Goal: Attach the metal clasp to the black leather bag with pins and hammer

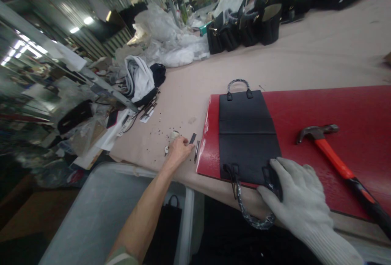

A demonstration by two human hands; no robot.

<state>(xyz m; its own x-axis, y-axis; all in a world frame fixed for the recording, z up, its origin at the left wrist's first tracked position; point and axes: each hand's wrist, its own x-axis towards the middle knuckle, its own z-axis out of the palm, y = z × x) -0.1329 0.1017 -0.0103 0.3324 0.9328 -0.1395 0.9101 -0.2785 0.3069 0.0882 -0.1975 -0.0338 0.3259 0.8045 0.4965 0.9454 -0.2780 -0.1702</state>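
My left hand [180, 149], bare, is at the table's near left part with its fingers curled together low over the surface. Whatever the fingertips hold is too small to make out. Beside them lie a short dark metal strip [192, 138] and a thin dark rod [196, 151]; a small whitish object [174, 135] is just behind the hand. My right hand [295, 195], in a white knit glove, grips the near right corner of a flat black handbag body [248, 134]. Its near plastic-wrapped handle [253, 219] hangs over the edge; its far handle [238, 81] points away.
Beneath the bag lies a red board [308, 110], with a claw hammer [336, 159] on the right. Tiny dark bits dot the table [180, 98]. Several black bags [244, 30] and clear plastic [171, 40] are at the back. A grey bin [100, 199] stands below, left.
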